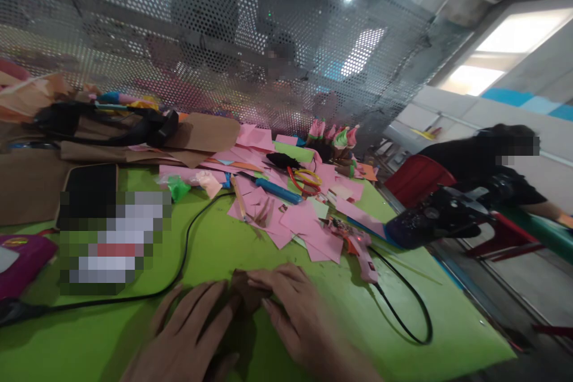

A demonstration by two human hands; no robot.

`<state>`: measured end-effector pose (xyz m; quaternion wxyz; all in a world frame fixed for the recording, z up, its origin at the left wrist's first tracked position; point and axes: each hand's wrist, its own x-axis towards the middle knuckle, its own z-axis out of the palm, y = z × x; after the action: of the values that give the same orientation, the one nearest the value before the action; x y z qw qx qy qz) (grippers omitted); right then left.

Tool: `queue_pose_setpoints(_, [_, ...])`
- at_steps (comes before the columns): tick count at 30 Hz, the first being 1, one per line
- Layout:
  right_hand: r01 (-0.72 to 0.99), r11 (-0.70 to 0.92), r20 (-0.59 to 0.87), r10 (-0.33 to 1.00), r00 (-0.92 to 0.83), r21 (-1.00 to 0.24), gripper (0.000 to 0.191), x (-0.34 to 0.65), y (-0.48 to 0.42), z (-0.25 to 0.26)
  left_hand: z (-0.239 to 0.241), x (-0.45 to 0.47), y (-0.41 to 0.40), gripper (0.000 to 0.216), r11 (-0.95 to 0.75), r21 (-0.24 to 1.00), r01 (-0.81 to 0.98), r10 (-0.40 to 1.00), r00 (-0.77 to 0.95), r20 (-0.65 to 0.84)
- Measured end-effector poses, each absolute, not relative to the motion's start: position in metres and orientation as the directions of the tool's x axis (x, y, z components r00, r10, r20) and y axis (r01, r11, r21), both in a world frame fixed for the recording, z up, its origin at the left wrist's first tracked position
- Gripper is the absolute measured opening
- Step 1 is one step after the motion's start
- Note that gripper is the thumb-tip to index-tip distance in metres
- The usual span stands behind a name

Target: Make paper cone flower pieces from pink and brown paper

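Both my hands rest low on the green table (250, 239), meeting over a small dark brown piece (244, 293). My left hand (192, 328) lies with fingers stretched toward it, touching its left side. My right hand (295, 316) comes in from the right, its fingers pressed onto the piece's top edge. The picture is smeared, so I cannot make out what the piece is. Pink paper cut-outs (290, 221) and a pink glue gun (358, 245) lie just beyond my right hand.
A black cable (188, 245) curves across the table. A blue-handled tool (277, 191), rubber bands (304, 179), brown paper (201, 131) and a phone (89, 191) lie farther back. A perforated metal screen (268, 42) stands behind. Another person (483, 161) sits at right.
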<state>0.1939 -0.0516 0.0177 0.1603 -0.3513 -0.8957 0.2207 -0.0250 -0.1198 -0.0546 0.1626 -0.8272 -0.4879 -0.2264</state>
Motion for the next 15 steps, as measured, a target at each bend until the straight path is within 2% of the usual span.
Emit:
queue_pose_setpoints(6, [0.554,0.666,0.144,0.694,-0.705,-0.500,0.038,0.193,-0.051,0.016,-0.049,-0.022,-0.119,0.036,-0.470,-0.053,0.881,0.711,0.414,0.569])
queue_pose_setpoints(15, [0.550,0.661,0.121,0.688,-0.715,-0.510,0.033,0.180,-0.052,0.021,-0.043,-0.022,-0.121,0.044,-0.474,-0.065,0.878,0.730,0.433,0.529])
